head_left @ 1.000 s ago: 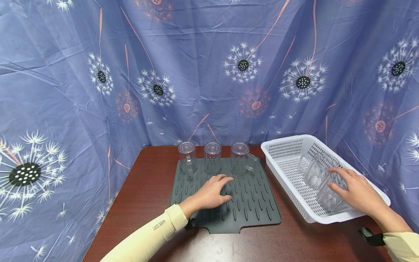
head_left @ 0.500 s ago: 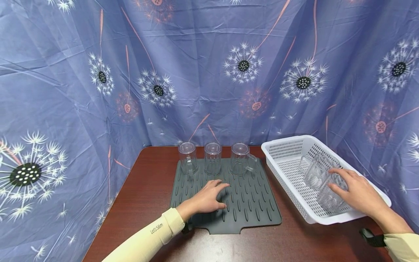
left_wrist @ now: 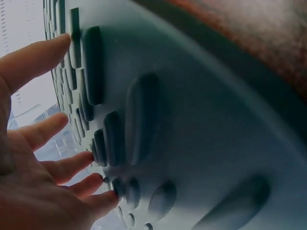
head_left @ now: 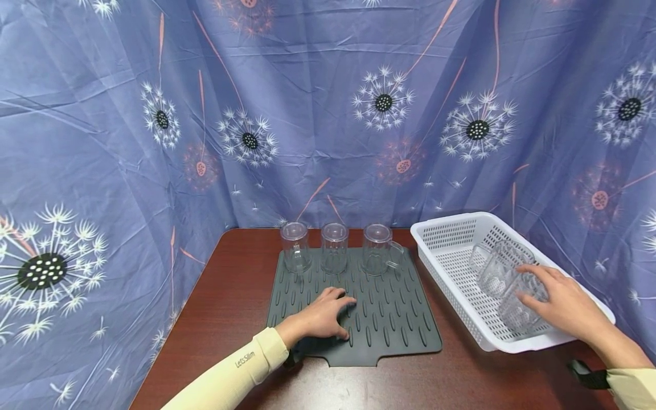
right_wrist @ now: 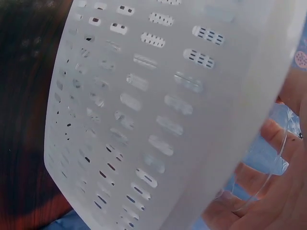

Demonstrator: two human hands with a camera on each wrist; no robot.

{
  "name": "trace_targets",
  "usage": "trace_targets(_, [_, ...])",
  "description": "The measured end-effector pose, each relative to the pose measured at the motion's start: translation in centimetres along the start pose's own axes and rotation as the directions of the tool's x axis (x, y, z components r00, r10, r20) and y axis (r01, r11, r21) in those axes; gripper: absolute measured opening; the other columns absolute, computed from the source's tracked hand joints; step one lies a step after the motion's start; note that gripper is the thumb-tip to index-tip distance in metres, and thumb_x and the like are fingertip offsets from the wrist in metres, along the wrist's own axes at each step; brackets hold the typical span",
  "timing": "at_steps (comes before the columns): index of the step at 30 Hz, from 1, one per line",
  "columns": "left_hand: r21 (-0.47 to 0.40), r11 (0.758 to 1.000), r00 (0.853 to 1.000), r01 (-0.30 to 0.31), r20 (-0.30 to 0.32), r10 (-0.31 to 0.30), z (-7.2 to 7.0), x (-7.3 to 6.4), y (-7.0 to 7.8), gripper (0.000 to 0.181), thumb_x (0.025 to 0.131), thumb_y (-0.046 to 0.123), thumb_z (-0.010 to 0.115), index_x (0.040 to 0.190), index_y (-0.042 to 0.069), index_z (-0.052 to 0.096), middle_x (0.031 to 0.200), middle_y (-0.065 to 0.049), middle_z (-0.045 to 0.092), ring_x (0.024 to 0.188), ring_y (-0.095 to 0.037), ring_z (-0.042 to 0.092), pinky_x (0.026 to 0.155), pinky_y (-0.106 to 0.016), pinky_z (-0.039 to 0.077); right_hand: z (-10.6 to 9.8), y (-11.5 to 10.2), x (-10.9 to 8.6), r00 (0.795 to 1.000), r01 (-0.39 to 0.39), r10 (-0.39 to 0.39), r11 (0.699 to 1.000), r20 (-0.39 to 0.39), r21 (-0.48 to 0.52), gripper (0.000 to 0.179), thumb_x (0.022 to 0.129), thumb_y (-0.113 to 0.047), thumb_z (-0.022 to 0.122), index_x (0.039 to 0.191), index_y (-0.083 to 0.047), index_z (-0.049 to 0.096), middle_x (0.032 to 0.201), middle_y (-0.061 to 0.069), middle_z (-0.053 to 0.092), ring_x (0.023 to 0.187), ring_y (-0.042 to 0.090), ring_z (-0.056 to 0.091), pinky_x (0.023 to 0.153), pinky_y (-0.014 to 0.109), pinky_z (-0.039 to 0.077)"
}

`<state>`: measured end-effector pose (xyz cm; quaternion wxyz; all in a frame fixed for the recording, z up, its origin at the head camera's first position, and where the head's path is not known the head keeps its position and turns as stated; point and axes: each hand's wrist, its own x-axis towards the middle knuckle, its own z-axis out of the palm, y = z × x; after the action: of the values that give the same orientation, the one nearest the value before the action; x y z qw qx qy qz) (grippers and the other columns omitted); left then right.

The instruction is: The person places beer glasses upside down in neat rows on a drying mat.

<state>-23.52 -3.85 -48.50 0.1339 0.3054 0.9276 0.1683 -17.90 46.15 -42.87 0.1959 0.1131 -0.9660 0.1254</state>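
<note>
My left hand [head_left: 323, 316] is spread low over the front part of a dark grey ribbed drying mat [head_left: 394, 319], holding nothing. In the left wrist view its fingers [left_wrist: 72, 165] are apart, fingertips right at the ribs. My right hand [head_left: 569, 302] reaches into a white slotted basket [head_left: 441, 270] and grips the nearer clear glass mug [head_left: 515, 310], fingers and thumb around its upper end. The right wrist view shows those fingers [right_wrist: 259, 179] behind the glass, partly hidden by the basket wall. A second glass mug [head_left: 494, 273] lies just behind it in the basket.
Three clear glass mugs stand upside down along the mat's back edge: a left mug [head_left: 295, 247], a middle mug [head_left: 334, 249] and a right mug [head_left: 376, 250]. The brown table [head_left: 225, 279] carries mat and basket. A blue dandelion-print cloth [head_left: 318, 114] hangs behind.
My left hand has drawn back and slightly left over the mat, lowering its fingers toward the surface. The right hand has stayed at the nearer mug in the basket.
</note>
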Motion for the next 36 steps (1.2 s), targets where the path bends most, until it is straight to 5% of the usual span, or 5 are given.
trace_targets(11, [0.018, 1.0, 1.0, -0.007, 0.019, 0.007, 0.4, -0.1, -0.3, 0.074, 0.078, 0.033, 0.087, 0.145, 0.025, 0.055, 0.161, -0.009, 0.035, 0.151, -0.029, 0.026, 0.115, -0.051, 0.036, -0.3, 0.4, -0.2, 0.999, 0.044, -0.043, 0.999, -0.02, 0.022, 0.06, 0.073, -0.011, 0.086, 0.127, -0.009, 0.059, 0.123, 0.029, 0.059, 0.11, 0.052, 0.055, 0.087, 0.064, 0.039])
trace_targets(24, [0.058, 0.998, 0.998, -0.009, 0.056, 0.005, 0.1, -0.2, -0.2, 0.072, 0.081, 0.036, 0.085, 0.146, 0.024, 0.055, 0.162, -0.008, 0.034, 0.151, -0.029, 0.026, 0.118, -0.049, 0.032, -0.7, -0.4, -1.0, 1.0, -0.001, 0.001, 0.999, -0.003, 0.034, 0.057, 0.076, -0.019, 0.087, 0.126, -0.011, 0.061, 0.125, 0.02, 0.063, 0.116, 0.036, 0.055, 0.086, 0.059, 0.041])
trace_targets(33, [0.084, 0.996, 0.998, -0.016, 0.056, 0.012, 0.1, -0.2, -0.3, 0.072, 0.082, 0.038, 0.084, 0.147, 0.026, 0.054, 0.162, -0.006, 0.033, 0.151, -0.026, 0.026, 0.118, -0.047, 0.033, -1.9, -1.7, -0.7, 0.996, -0.083, 0.08, 0.993, 0.035, 0.088, 0.056, 0.079, -0.03, 0.086, 0.127, -0.011, 0.062, 0.125, 0.03, 0.063, 0.09, 0.055, 0.066, 0.066, 0.067, 0.048])
trace_targets(36, [0.086, 0.996, 0.998, -0.018, 0.057, 0.013, 0.2, -0.2, -0.4, 0.072, 0.082, 0.039, 0.084, 0.147, 0.027, 0.054, 0.162, -0.005, 0.033, 0.151, -0.026, 0.026, 0.118, -0.047, 0.032, -2.3, -2.2, -0.6, 0.995, -0.097, 0.097, 0.991, 0.007, 0.094, 0.056, 0.078, -0.031, 0.087, 0.126, -0.014, 0.063, 0.123, 0.03, 0.064, 0.084, 0.029, 0.072, 0.064, 0.064, 0.048])
